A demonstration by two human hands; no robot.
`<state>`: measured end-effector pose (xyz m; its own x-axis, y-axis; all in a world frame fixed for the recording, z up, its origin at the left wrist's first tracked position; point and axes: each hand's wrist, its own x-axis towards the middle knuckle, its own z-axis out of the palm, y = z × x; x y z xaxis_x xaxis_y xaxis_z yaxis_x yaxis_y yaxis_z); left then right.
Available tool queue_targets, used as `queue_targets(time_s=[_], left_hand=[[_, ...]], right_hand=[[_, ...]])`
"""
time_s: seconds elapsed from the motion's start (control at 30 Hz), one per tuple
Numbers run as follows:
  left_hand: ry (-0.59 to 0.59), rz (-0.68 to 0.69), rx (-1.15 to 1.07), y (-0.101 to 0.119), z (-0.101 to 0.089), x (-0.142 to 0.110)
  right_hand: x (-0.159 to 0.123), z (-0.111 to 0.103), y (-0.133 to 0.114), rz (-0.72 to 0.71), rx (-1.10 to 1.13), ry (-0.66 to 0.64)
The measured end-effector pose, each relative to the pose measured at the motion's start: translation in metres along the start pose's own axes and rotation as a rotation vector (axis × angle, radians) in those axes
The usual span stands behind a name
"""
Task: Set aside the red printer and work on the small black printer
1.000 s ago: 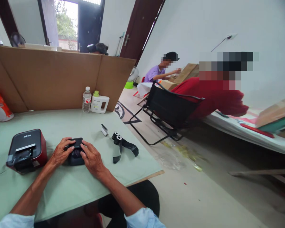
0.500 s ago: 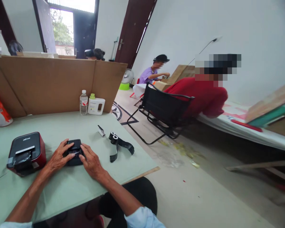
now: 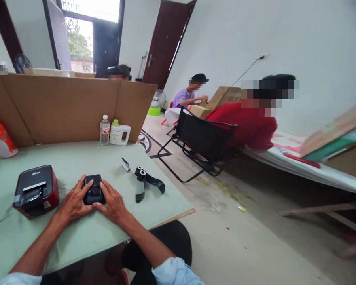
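Both my hands rest on a small black cartridge-like device (image 3: pixel 93 189) lying on the pale green table (image 3: pixel 77 233). My left hand (image 3: pixel 74 202) grips its left side, fingers curled over the top edge. My right hand (image 3: pixel 112 204) presses on its right side with fingers bent. A red and black label printer (image 3: pixel 35 190) sits just left of my left hand. Two small spools with black ribbon (image 3: pixel 145 182) lie to the right of my right hand, and a small black and white part (image 3: pixel 125 164) lies behind them.
A cardboard screen (image 3: pixel 62 107) stands along the table's back, with a water bottle (image 3: pixel 105 130) and white jug (image 3: pixel 120 134) before it. An orange and white object (image 3: pixel 0 140) is at far left. A person in red sits on a black folding chair (image 3: pixel 201 138); others work beyond.
My hands have shifted slightly on the black device, the left fingers now curled over its top. The camera tilted a little; the printer and ribbon spools stayed put.
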<state>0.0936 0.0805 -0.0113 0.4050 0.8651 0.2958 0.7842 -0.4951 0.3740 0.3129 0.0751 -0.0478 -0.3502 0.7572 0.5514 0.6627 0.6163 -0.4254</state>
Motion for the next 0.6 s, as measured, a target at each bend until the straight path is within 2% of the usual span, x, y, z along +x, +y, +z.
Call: queue_targets(time_s=[0.2,0.43,0.6], left_hand=[[0.030,0.033,0.058,-0.003,0.000,-0.002],[0.188,0.141,0.084,-0.027,0.015,-0.001],[0.271,0.152,0.070,-0.036,0.024,0.003]], right_hand=[[0.002,0.002,-0.006,0.045,0.000,-0.008],[0.018,0.006,-0.009,0.069,-0.024,-0.140],[0.021,0.014,-0.007,0.135,-0.033,-0.131]])
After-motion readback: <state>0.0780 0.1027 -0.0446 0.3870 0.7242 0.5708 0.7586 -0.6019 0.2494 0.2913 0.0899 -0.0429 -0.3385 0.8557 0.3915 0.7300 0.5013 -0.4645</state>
